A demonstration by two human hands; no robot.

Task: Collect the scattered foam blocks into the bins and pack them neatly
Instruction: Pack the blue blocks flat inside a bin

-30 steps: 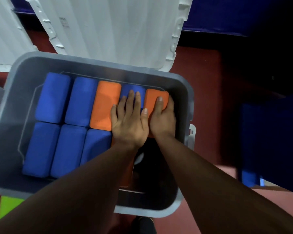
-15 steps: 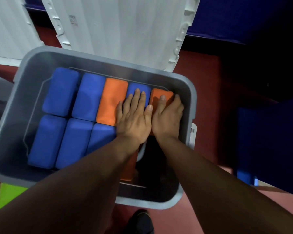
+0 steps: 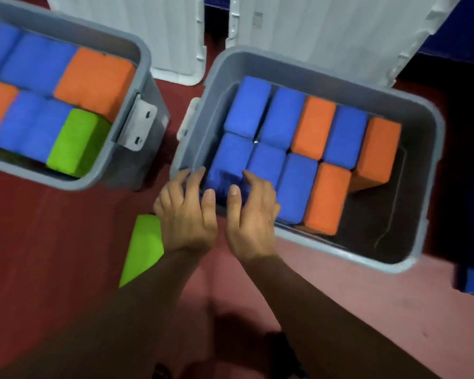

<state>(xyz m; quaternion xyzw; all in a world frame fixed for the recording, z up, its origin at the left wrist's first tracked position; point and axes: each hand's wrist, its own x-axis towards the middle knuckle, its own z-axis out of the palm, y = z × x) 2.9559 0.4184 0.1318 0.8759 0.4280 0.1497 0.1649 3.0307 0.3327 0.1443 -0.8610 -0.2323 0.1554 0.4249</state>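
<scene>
Head view is showing a grey left bin (image 3: 145,58) sitting on the red floor (image 3: 52,242). It is holding blue and orange foam blocks, with a green block (image 3: 74,143) lying at its near right corner. Just right of that bin, a loose green block (image 3: 144,247) is lying on the floor, partly hidden under the left forearm. The left hand (image 3: 188,217) is hovering with fingers relaxed and spread, gripping nothing, and is reaching over the near left corner of the right bin (image 3: 435,127); blur is hiding whether it is touching the rim. The right hand (image 3: 253,217) is hanging just beside it, equally loose and empty, above the near-left blue block (image 3: 227,165). Inside the right bin, 5 blocks are lining the far row and 4 the near row, 6 blue and 3 orange. The far-right orange block (image 3: 378,151) is sitting tilted, higher than its neighbours. 2 white lids (image 3: 326,31) are standing open behind the bins.
</scene>
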